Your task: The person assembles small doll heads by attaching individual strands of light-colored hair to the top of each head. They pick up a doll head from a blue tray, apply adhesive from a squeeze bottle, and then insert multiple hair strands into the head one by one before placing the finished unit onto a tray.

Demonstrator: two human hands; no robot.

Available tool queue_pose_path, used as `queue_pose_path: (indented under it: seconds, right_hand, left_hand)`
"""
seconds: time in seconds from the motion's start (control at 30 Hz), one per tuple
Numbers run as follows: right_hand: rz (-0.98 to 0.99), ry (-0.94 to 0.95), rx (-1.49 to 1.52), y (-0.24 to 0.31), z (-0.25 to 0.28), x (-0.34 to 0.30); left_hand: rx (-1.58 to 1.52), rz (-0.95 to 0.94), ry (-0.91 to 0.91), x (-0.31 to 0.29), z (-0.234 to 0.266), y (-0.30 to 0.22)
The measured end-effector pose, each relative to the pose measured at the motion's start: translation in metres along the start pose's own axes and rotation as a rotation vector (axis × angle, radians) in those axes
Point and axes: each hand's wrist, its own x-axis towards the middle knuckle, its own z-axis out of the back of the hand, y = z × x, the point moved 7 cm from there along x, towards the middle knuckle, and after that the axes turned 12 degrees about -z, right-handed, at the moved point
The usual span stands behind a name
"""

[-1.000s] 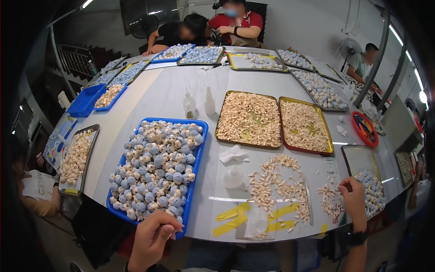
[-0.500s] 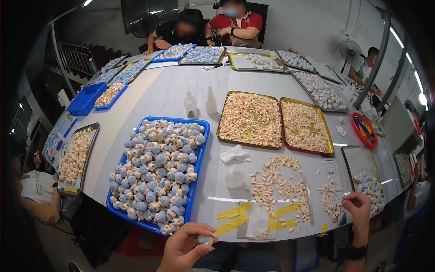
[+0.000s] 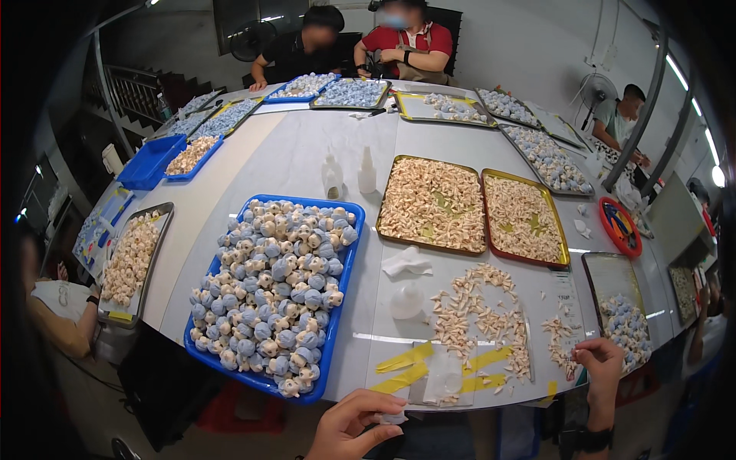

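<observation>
My left hand (image 3: pixel 354 426) is at the table's near edge, its thumb and fingers closed round a small blue-and-cream doll head (image 3: pixel 392 418). The fingers hide most of that piece. On the right, my right hand (image 3: pixel 602 360) has thumb and fingertips pinched together beside a small scatter of cream cone-shaped pieces (image 3: pixel 557 331); anything in the pinch is too small to make out. Between the hands lies a bigger heap of the same cream pieces (image 3: pixel 468 303), near strips of yellow tape (image 3: pixel 406 368). To the left, a blue tray (image 3: pixel 328 360) is full of blue-and-cream doll heads (image 3: pixel 268 284).
Two trays of cream pieces, one (image 3: pixel 433 203) beside another (image 3: pixel 525 218), lie beyond the heap. A squat white bottle (image 3: pixel 407 301), a crumpled tissue (image 3: pixel 408 262) and two upright bottles stand nearby. At right are a red basket (image 3: pixel 634 244) and a part-filled tray (image 3: pixel 594 268). Co-workers sit around the table.
My left hand has moved right with the doll head, which is now more covered by the fingers. My right hand's fingers have curled in and sit slightly lower. The whole view has shifted a little.
</observation>
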Motion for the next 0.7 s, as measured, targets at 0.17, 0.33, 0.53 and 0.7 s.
queue_pose_path:
  seconds: [0.17,0.33,0.53,0.7]
  right_hand:
    - [0.002,0.012,0.003,0.001,-0.004,-0.002]
    - [0.014,0.020,-0.007,0.000,-0.005,-0.002]
    - [-0.003,0.000,-0.007,-0.004,-0.006,-0.001]
    - [-0.042,-0.007,-0.002,-0.006,-0.009,-0.001]
  left_hand:
    - [-0.078,-0.010,0.010,0.000,-0.007,0.001]
    - [-0.033,-0.010,0.041,0.000,-0.007,-0.003]
    - [-0.073,0.022,0.041,-0.003,-0.006,0.007]
    - [-0.027,0.020,0.077,-0.004,-0.007,0.008]
